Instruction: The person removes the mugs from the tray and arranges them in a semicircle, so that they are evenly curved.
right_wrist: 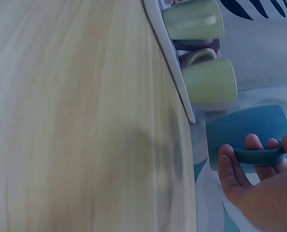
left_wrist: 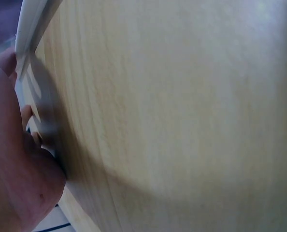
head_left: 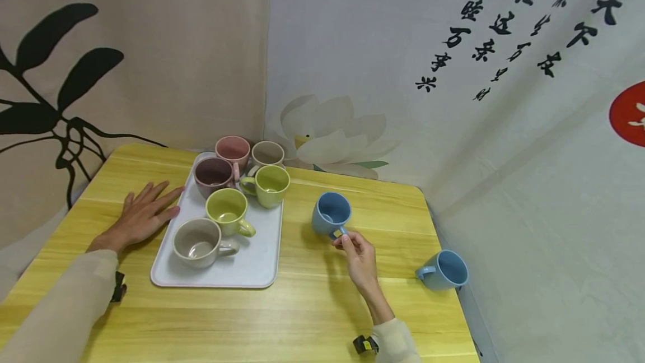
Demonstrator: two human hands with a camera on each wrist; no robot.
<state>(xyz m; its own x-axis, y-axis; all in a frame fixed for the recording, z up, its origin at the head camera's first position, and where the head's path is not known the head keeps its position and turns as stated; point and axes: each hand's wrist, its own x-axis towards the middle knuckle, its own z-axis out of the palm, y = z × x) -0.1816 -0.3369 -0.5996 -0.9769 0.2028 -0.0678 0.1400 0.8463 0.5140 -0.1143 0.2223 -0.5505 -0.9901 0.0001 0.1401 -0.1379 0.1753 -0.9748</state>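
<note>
The glossy round blue mug [head_left: 328,218] is held over the yellow wood-grain table [head_left: 201,324], at three o'clock of the rectangular white tray [head_left: 259,251], whose nine-o'clock rim is touched by the left hand [head_left: 145,217], fingers outstretched; the mug's handle is pinched by the right hand [head_left: 360,260].

wood-grain table [head_left: 242,321] | backdrop [head_left: 353,32]: lotus print [head_left: 332,136], black characters [head_left: 501,24], red disc [head_left: 627,113]

Cloth-draped nook from where I stand, home or studio unclear: printed hangings [head_left: 342,43] all round, black calligraphy [head_left: 608,9], pale lotus [head_left: 327,139], wood-grain table [head_left: 242,318].
</note>
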